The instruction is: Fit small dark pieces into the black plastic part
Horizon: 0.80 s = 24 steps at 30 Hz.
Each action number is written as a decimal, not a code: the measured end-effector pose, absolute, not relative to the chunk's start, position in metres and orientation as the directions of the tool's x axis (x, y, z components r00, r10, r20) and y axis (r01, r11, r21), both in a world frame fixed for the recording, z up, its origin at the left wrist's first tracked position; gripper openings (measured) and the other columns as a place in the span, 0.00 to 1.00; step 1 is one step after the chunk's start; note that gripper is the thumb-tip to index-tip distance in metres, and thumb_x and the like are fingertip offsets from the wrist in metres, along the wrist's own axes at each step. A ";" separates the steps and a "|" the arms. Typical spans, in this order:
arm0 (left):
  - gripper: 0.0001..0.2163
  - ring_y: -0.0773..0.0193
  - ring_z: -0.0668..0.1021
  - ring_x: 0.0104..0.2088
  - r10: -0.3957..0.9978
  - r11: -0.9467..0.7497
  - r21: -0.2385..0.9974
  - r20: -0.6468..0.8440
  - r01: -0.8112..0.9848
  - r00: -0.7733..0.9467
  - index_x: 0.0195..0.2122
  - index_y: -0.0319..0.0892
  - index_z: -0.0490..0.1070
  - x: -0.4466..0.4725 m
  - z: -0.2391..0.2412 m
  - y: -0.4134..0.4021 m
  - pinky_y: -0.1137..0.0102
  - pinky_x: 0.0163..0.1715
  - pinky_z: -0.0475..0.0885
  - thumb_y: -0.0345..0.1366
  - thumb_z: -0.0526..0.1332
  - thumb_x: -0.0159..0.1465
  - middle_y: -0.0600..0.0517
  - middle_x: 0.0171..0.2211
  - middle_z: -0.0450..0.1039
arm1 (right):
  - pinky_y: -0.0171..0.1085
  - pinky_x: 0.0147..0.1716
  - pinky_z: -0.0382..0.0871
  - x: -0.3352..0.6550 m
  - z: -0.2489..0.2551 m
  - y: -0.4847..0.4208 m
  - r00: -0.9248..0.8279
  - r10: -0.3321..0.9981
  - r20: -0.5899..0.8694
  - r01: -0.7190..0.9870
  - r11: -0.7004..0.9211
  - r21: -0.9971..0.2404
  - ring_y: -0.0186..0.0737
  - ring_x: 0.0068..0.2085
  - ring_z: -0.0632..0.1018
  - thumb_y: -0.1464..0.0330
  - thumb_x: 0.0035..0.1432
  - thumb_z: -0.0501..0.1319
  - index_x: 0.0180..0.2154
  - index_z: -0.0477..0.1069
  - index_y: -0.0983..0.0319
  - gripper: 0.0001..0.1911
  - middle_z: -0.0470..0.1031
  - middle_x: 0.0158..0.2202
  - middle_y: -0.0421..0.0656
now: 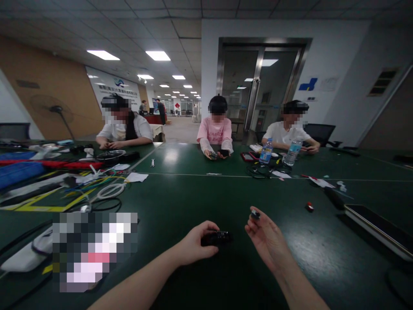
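My left hand (198,243) is closed around a dark, rounded object (217,238) just above the green tabletop. Its top carries small shiny details, but its exact kind is too dark to make out. To the right, my right hand (266,237) is raised with a small black-and-silver piece (255,213) pinched between thumb and fingertips. The two hands are apart, and the piece does not touch the dark object. A small red-and-silver item (309,207) lies on the table beyond my right hand.
Left on the green table (180,202) are a blurred-out bright panel (97,254), a white power strip (29,254), coiled cables (109,191) and blue bins (19,172). A phone-like slab (377,228) lies right. Bottles (266,151) stand farther off; three people sit opposite.
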<state>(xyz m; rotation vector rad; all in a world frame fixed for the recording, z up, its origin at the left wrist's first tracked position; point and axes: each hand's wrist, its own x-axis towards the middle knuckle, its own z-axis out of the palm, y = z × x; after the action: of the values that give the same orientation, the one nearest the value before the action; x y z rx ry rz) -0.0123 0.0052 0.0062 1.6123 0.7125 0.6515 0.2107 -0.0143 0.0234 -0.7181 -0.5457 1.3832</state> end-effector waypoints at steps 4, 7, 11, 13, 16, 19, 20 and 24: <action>0.18 0.59 0.74 0.43 0.755 -0.107 0.988 0.009 0.109 0.656 0.46 0.42 0.62 -0.013 0.010 0.004 0.64 0.42 0.69 0.26 0.62 0.55 0.50 0.43 0.69 | 0.31 0.31 0.72 0.210 0.024 -0.015 0.108 0.993 -0.042 -0.677 0.043 -0.735 0.30 0.27 0.72 0.62 0.43 0.71 0.38 0.76 0.60 0.19 0.75 0.27 0.38; 0.17 0.58 0.74 0.43 0.752 -0.096 0.987 -0.013 0.130 0.659 0.46 0.42 0.62 -0.013 0.012 0.004 0.64 0.42 0.69 0.26 0.62 0.55 0.50 0.44 0.69 | 0.31 0.31 0.72 0.209 0.025 -0.016 0.106 0.994 -0.033 -0.677 0.048 -0.734 0.29 0.27 0.72 0.61 0.43 0.71 0.39 0.76 0.59 0.19 0.75 0.28 0.37; 0.17 0.59 0.74 0.41 0.758 -0.104 0.983 -0.018 0.149 0.652 0.46 0.42 0.62 -0.013 0.014 0.003 0.65 0.40 0.69 0.26 0.62 0.56 0.50 0.42 0.69 | 0.30 0.30 0.72 0.207 0.028 -0.017 0.112 0.993 -0.043 -0.683 0.046 -0.729 0.29 0.27 0.72 0.62 0.42 0.72 0.39 0.75 0.58 0.20 0.74 0.29 0.37; 0.17 0.60 0.74 0.41 0.760 -0.105 0.981 -0.026 0.162 0.650 0.46 0.42 0.62 -0.013 0.015 0.003 0.65 0.40 0.69 0.26 0.62 0.55 0.50 0.42 0.69 | 0.30 0.30 0.72 0.207 0.029 -0.017 0.112 0.993 -0.048 -0.685 0.042 -0.728 0.29 0.27 0.72 0.62 0.41 0.72 0.39 0.75 0.58 0.20 0.74 0.29 0.37; 0.17 0.59 0.74 0.42 0.759 -0.113 0.979 -0.027 0.172 0.651 0.45 0.42 0.62 -0.013 0.015 0.003 0.65 0.41 0.69 0.26 0.62 0.55 0.50 0.42 0.69 | 0.30 0.30 0.71 0.206 0.030 -0.018 0.109 0.993 -0.051 -0.682 0.038 -0.730 0.29 0.27 0.72 0.62 0.41 0.72 0.39 0.75 0.57 0.20 0.74 0.29 0.36; 0.17 0.59 0.74 0.43 0.752 -0.114 0.981 -0.016 0.154 0.659 0.46 0.43 0.62 -0.014 0.013 0.003 0.64 0.41 0.69 0.27 0.62 0.56 0.50 0.43 0.69 | 0.30 0.31 0.71 0.206 0.030 -0.018 0.104 0.993 -0.054 -0.673 0.030 -0.739 0.28 0.28 0.72 0.62 0.41 0.72 0.40 0.75 0.57 0.21 0.75 0.30 0.36; 0.17 0.59 0.74 0.43 0.749 -0.115 0.982 -0.012 0.149 0.663 0.46 0.43 0.62 -0.014 0.012 0.004 0.64 0.42 0.69 0.27 0.62 0.56 0.50 0.43 0.69 | 0.30 0.31 0.71 0.206 0.030 -0.018 0.104 0.993 -0.057 -0.670 0.027 -0.742 0.28 0.28 0.72 0.62 0.41 0.72 0.39 0.75 0.57 0.20 0.75 0.30 0.36; 0.17 0.59 0.74 0.43 0.752 -0.125 0.982 -0.002 0.145 0.659 0.46 0.42 0.62 -0.014 0.009 0.005 0.64 0.42 0.69 0.27 0.62 0.55 0.50 0.43 0.69 | 0.29 0.31 0.71 0.206 0.030 -0.016 0.104 0.993 -0.060 -0.675 0.027 -0.737 0.28 0.28 0.71 0.63 0.41 0.72 0.37 0.76 0.59 0.18 0.75 0.31 0.37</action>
<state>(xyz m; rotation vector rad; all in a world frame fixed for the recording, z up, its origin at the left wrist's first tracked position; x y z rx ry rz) -0.0138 0.0046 0.0091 1.6430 0.7459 0.6122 0.2059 -0.0164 0.0297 -0.7166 -0.5627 1.3985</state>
